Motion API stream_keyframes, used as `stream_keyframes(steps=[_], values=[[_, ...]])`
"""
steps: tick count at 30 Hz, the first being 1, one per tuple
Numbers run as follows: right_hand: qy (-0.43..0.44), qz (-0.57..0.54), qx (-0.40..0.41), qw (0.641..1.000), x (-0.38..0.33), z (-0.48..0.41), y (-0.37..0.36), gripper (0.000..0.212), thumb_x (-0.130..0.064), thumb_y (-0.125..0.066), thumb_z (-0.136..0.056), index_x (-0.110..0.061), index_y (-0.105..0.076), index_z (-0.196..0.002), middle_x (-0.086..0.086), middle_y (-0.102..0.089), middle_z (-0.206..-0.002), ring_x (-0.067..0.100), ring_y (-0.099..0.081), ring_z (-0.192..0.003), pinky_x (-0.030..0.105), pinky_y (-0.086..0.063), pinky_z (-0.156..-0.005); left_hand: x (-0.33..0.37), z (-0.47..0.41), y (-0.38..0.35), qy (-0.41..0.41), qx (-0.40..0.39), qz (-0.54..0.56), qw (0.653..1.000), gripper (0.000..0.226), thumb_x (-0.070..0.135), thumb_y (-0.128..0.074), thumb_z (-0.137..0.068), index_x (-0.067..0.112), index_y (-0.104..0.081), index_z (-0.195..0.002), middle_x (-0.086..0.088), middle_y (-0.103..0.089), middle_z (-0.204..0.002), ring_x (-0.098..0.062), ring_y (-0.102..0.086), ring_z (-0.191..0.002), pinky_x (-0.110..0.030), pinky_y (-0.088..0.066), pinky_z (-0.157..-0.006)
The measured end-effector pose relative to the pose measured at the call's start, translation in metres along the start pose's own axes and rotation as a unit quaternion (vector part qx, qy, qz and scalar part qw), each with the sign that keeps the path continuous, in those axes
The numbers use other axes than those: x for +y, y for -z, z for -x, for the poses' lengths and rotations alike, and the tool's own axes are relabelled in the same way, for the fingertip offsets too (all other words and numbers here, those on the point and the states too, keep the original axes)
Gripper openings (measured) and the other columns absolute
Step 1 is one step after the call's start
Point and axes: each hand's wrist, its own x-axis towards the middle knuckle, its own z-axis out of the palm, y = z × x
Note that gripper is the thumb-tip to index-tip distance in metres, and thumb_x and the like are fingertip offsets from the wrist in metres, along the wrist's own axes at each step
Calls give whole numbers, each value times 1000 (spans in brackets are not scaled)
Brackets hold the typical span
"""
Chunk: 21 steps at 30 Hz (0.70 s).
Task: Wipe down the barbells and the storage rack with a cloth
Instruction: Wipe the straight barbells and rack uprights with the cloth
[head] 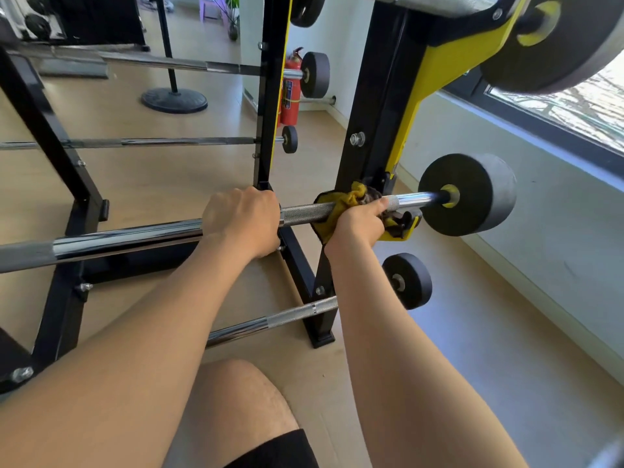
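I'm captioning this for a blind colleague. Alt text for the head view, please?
A person's right hand wraps a yellow cloth around a chrome barbell resting on a black and yellow rack, while the left hand grips the bar bare. Other barbells sit above and below; a red fire extinguisher stands behind.

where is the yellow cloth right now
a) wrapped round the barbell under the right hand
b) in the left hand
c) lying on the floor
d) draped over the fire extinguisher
a: the right hand grips the yellow cloth round the barbell near its weight; the left hand grips bare bar.
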Motion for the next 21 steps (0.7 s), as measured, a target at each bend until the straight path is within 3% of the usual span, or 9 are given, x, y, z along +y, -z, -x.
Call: stream_keyframes(steps=[4, 7, 9, 11, 14, 16, 17, 19, 21], values=[[33, 129, -67, 989, 38, 39, -4, 66, -64, -33, -105, -8, -62, -124, 9, -67, -117, 32, -64, -107, 46, -52, -100, -5, -4, -4, -38, 9, -22, 999, 27, 25, -65, -87, 17, -68, -112, -11, -71, -99, -35, -69, -88, -37, -51, -67], [58, 183, -97, 977, 32, 43, 5, 61, -56, -34, -108, -6, -58, -133, 10, -66, -116, 27, -62, -99, 39, -50, -90, -12, -3, -5, -70, 2, -10, 997, 26, 24, -66, -87, 18, -66, -112, -11, -69, -100, -35, -68, -88, -39, -54, -69], [62, 143, -66, 986, 5, 28, 13, 52, -48, -38, -110, -6, -47, -140, 10, -64, -121, 22, -60, -96, 34, -45, -85, -15, 1, -5, -75, 0, 2, 997, 28, 22, -70, -84, 20, -65, -112, -8, -65, -96, -33, -66, -86, -38, -51, -67], [90, 124, -5, 988, -15, 18, 25, 49, -35, -44, -111, -3, -35, -147, 11, -59, -134, 25, -60, -111, 31, -42, -85, -15, 6, -7, -77, 7, 21, 997, 31, 24, -73, -82, 23, -63, -111, -4, -60, -90, -30, -62, -81, -37, -50, -65], [177, 267, -6, 947, 6, 30, 36, 36, -18, -45, -109, -8, -39, -144, 10, -58, -125, 32, -59, -124, 35, -44, -90, -15, 16, -10, -106, 64, 68, 990, 34, 29, -67, -78, 23, -57, -110, -3, -64, -95, -28, -63, -83, -34, -47, -64], [229, 399, -118, 880, 46, 46, 40, 23, -17, -49, -106, -11, -53, -128, 6, -58, -109, 33, -62, -117, 34, -45, -85, -20, 29, -15, -137, 107, 86, 981, 45, 27, -60, -79, 20, -57, -123, -3, -68, -113, -29, -65, -97, -36, -49, -73], [247, 474, -217, 817, 66, 56, 40, 24, -20, -50, -106, -10, -57, -126, 7, -62, -109, 34, -62, -113, 33, -44, -83, -24, 38, -18, -149, 122, 100, 976, 54, 26, -58, -81, 18, -56, -134, -5, -68, -125, -29, -65, -109, -39, -52, -85], [241, 604, -407, 641, 102, 75, 38, 35, -28, -51, -107, -11, -57, -138, 12, -66, -121, 33, -62, -110, 35, -46, -85, -30, 60, -28, -164, 160, 190, 955, 58, 20, -53, -86, 16, -57, -144, -6, -60, -147, -26, -55, -134, -45, -40, -115], [182, 703, -491, 481, 123, 87, 32, 49, -39, -45, -110, -13, -44, -152, 14, -61, -138, 34, -60, -117, 41, -50, -97, -40, 86, -45, -186, 216, 289, 914, 41, 10, -50, -87, 13, -72, -121, -7, -62, -145, -24, -49, -141, -45, -30, -123]])
